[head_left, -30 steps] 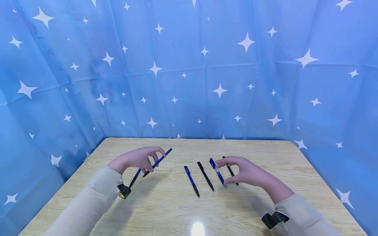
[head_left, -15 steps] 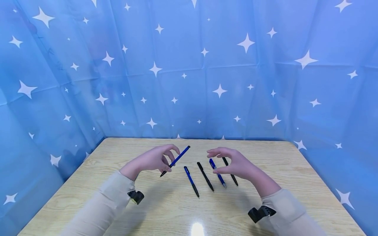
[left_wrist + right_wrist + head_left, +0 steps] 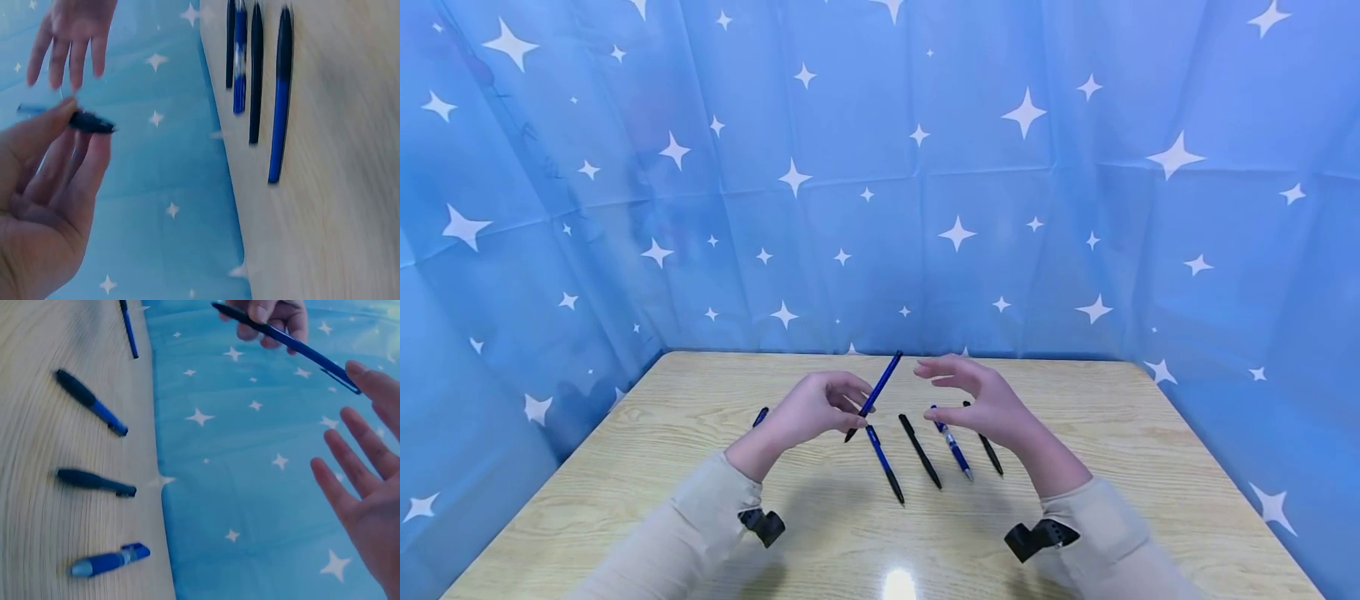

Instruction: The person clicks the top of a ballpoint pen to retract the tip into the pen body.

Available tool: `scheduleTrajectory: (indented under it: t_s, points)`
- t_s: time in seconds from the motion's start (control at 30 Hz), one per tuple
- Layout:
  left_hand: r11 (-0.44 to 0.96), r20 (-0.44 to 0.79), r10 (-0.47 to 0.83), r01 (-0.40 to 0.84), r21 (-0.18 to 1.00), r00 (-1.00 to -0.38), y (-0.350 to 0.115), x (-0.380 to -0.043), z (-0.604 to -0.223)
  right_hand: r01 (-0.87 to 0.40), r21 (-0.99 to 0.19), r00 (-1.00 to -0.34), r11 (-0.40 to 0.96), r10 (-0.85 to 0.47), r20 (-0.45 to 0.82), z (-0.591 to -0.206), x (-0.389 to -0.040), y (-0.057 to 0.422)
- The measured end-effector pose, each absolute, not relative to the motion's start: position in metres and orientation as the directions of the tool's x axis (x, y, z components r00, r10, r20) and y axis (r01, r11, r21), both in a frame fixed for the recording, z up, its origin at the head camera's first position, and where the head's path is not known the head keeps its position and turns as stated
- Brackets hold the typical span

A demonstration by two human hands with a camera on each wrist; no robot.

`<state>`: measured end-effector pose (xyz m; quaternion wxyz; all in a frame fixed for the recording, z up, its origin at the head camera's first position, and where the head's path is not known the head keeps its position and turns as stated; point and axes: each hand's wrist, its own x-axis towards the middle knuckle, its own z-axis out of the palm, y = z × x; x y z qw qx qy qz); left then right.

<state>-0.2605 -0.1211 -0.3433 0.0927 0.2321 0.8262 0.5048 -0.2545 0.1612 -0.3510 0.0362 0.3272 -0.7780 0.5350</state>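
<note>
Head, left hand: left hand (image 3: 816,408) pinches held pen (image 3: 880,387) just above the upper end of the blue-and-black pen (image 3: 884,461), which lies on the table (image 3: 700,400).
Head, right hand: right hand (image 3: 985,404) grasps nothing, thumb and fingers apart; right of the blue-and-black pen, gap to held pen.
Head, row: right of the blue-and-black pen come black pen (image 3: 921,451), clear-banded pen (image 3: 956,448), far black pen (image 3: 991,454). Right thumb partly covers the last two.
Head, stray pen: stray pen (image 3: 761,416) well left of the blue-and-black pen, one end showing, rest behind left hand.
Left wrist, held pen: blurred, thumb across it.
Left wrist, right hand: cut off by top edge; four fingers straight and spread, clearer than in head.
Left wrist, row: clear-banded and far black pens, beyond the blue-and-black pen, run off the top edge.
Right wrist, held pen: clip visible here; its end overlaps right thumb in view. Contact hard to judge from this angle.
Right wrist, left hand: partly cut off at top, thumb on dark grip.
Right wrist, stray pen: beyond the blue-and-black pen, blue body visible, dark end cropped.
</note>
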Motion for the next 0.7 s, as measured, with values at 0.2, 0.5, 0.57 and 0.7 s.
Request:
scheduleTrajectory:
  t_s: [0.2, 0.5, 0.57, 0.7]
  points:
    - [0.223, 0.088, 0.402, 0.191, 0.956, -0.911, -0.108, -0.253, -0.344, -0.556, -0.830, -0.767, 0.054, -0.419, 0.486, -0.347, -0.254, 0.152]
    - [0.104, 0.047, 0.342, 0.088, 0.991, -0.938, -0.091, -0.245, -0.346, -0.501, -0.862, -0.784, -0.076, -0.380, 0.490, -0.341, -0.253, 0.141]
    - [0.074, 0.044, 0.326, 0.072, 0.995, -0.944, -0.087, -0.242, -0.346, -0.492, -0.864, -0.786, -0.104, -0.374, 0.492, -0.339, -0.252, 0.139]
    - [-0.006, 0.032, 0.286, 0.031, 0.999, -0.958, -0.078, -0.237, -0.348, -0.473, -0.868, -0.798, -0.153, -0.343, 0.496, -0.337, -0.251, 0.135]
